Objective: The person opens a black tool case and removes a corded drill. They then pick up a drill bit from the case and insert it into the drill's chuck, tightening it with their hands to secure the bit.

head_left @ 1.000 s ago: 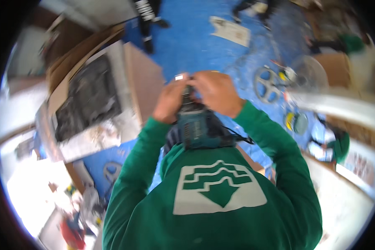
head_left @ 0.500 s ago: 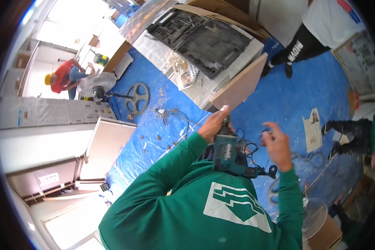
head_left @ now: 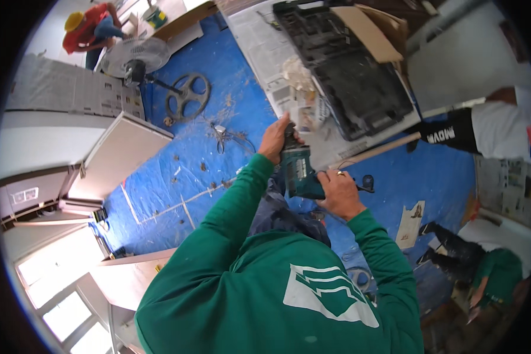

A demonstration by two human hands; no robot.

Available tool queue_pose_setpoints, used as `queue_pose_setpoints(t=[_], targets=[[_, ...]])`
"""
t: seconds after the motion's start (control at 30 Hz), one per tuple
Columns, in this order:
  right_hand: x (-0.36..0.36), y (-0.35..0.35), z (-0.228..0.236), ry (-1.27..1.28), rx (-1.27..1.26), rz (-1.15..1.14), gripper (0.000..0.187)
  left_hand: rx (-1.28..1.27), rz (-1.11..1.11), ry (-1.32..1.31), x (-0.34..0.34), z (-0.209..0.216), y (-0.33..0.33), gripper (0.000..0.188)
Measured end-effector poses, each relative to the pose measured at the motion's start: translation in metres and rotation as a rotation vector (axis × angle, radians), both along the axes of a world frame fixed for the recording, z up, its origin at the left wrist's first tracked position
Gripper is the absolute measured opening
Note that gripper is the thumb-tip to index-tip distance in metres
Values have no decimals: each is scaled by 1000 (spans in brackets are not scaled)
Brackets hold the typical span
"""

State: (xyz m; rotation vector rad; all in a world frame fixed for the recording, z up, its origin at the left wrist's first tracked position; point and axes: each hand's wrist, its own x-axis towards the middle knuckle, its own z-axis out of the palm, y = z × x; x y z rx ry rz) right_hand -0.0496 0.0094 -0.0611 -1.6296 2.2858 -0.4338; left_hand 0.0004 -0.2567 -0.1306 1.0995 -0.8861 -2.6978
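A dark teal power drill [head_left: 300, 171] hangs in front of my body, its chuck end pointing away from me. Around its black front end wrap the fingers of my left hand [head_left: 272, 141]. My right hand [head_left: 341, 193], with a ring on one finger, grips the rear handle, and a dark cord comes out beside it. Just beyond the drill is a paper-covered table [head_left: 256, 44] bearing an open black tool case [head_left: 360, 88] and a crumpled cream-coloured bundle [head_left: 299, 76]. Whatever is fitted in the chuck is hidden by my left hand.
Blue sheeting [head_left: 230, 76] covers the floor, with debris and a cable [head_left: 221, 133] on it. A pedestal fan [head_left: 137, 62] and a person in red [head_left: 88, 32] are at the far left. Other people, one in a white top [head_left: 504, 127] and one in green [head_left: 501, 274], are at the right.
My right hand, apart from the drill before, has come left and closed on its handle. The drill has shifted left and farther out. My view has turned, and the table appears nearer.
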Motion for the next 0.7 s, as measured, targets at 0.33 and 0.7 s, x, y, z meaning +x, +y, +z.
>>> queue_pose_setpoints(t=[0.33,0.7], targets=[[-66,-109,-42,112,324,-179,67,-748,124,-205,-96,-105,-60,46],[-64,-81,-95,179,451,-282,75,-858,-100,-322,-111,-61,-45,53]])
